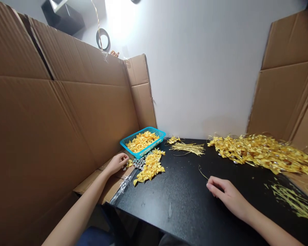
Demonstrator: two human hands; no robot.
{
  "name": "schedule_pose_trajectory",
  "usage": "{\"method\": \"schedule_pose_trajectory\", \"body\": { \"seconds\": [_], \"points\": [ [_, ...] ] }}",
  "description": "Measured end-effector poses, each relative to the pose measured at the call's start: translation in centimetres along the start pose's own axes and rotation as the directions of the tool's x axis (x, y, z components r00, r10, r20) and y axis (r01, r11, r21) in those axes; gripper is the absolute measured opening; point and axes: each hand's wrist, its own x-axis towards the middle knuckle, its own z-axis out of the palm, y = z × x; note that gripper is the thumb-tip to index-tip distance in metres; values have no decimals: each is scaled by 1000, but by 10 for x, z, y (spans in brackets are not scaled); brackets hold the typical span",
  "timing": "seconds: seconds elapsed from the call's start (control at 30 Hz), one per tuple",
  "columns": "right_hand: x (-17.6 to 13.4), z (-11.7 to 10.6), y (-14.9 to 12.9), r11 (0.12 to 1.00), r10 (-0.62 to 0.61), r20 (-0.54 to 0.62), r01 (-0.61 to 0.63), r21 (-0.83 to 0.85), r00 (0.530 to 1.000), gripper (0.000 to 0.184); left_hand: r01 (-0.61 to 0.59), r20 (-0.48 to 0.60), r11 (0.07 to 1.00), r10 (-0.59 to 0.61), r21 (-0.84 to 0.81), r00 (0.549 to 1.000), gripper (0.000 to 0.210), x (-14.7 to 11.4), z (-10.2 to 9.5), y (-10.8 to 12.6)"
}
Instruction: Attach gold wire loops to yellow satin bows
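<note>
My right hand [227, 198] is closed in a pinch over the black table, with a thin gold wire [203, 175] sticking out from its fingertips; the wire's far end is bent. At the table's left side my left hand [117, 163] has its fingers curled together beside a small yellow ribbon piece [129, 163] and a cluster of silver beads [139, 163]. Whatever its fingertips hold, if anything, is hidden. Just right of the beads lies a pile of yellow ribbon bows [151, 166].
Behind the bows stands a blue basket [157, 131] filled with yellow bows. A bundle of gold wires [188, 148] lies at the table's back. Finished-looking gold strands [261, 152] and loose wire scraps [294, 198] cover the right side. Cardboard walls [92, 112] flank the black table [174, 205].
</note>
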Motion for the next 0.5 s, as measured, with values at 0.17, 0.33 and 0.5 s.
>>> {"method": "schedule_pose_trajectory", "body": {
  "seconds": [0.17, 0.33, 0.5],
  "points": [
    [0, 1, 3, 1000, 5, 6, -5, -9, 1000, 39, -38, 33, 998, 39, -48, 999, 37, -3, -4, 4],
    [-1, 2, 2, 1000, 6, 10, -5, -16, 1000, 39, -96, 78, 993, 101, -74, 992, 27, -4, 0, 11],
    [0, 3, 2, 999, 3, 14, -3, -33, 1000, 39, -41, 23, 990, 45, -138, 999, 24, -4, 5, 14]
  ]
}}
